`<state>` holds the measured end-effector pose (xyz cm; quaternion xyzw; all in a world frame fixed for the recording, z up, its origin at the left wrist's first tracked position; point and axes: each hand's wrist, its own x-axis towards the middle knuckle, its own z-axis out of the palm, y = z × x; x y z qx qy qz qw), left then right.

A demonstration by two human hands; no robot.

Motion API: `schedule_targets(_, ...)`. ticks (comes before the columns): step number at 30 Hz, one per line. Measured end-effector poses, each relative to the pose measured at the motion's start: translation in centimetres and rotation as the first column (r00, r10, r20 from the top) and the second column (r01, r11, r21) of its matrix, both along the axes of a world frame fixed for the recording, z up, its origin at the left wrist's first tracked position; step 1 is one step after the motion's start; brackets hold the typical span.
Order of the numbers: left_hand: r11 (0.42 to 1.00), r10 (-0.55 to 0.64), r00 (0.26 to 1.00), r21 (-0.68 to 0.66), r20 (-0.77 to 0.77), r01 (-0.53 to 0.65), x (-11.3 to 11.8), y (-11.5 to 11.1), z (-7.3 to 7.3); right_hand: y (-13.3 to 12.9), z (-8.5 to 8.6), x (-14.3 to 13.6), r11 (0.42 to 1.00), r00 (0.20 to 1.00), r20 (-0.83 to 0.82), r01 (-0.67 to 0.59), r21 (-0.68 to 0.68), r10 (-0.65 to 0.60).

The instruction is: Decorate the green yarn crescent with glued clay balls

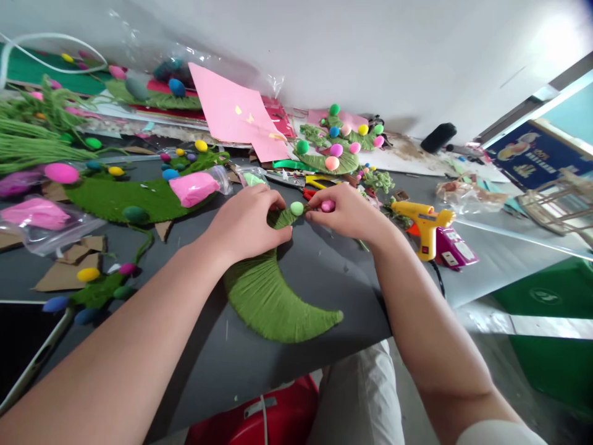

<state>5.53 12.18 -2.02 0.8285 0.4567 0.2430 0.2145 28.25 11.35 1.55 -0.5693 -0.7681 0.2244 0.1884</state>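
A crescent wrapped in green yarn [269, 293] lies on the dark table, its lower tip pointing right. My left hand [252, 222] is closed on its upper part, thumb and fingers around the yarn. A pale green egg [296, 208] sits at the crescent's upper tip, between my hands. My right hand [340, 213] is closed in a pinch just right of that tip, and a pink egg [328, 206] shows between its fingers. Whether the pink egg touches the crescent I cannot tell.
A yellow glue gun [425, 225] stands at the right beside a purple box [454, 248]. Pliers [319, 182] lie beyond my hands. A finished-looking green crescent with coloured eggs [328, 162] rests farther back. Bagged pink material [194, 187] and a green felt crescent [115, 199] lie left.
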Motion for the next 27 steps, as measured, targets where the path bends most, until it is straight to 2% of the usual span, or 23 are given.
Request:
schedule_targets(6, 0.998, 0.033, 0.996, -0.055, 0.083, -0.028, -0.1, 0.2, 0.5, 0.0, 0.6, 0.2, 1.0, 0.998, -0.063, 0.015, -0.007, -0.016)
schedule_targets(16, 0.996, 0.063, 0.994, -0.072, 0.087, -0.056, -0.2, 0.2, 0.6, -0.2, 0.7, 0.0, 0.999, 0.996, -0.069, 0.053, -0.004, -0.053)
schedule_targets(20, 0.997, 0.059, 0.997, -0.047, 0.05, -0.057, 0.0, -0.1, 1.1, -0.4, 0.7, -0.3, 0.998, 0.995, -0.084, 0.059, 0.018, -0.058)
schedule_targets(23, 0.997, 0.07, 0.997, -0.044, 0.037, -0.069, 0.4, -0.7, 1.7, -0.6, 0.8, -0.4, 0.999, 0.993, -0.114, 0.042, 0.031, -0.038)
schedule_targets(27, 0.99, 0.107, 0.984, -0.105, 0.141, -0.092, 0.7, -1.0, 1.9, -1.0, 1.1, -0.7, 1.0, 0.987, -0.161, -0.029, 0.005, 0.029)
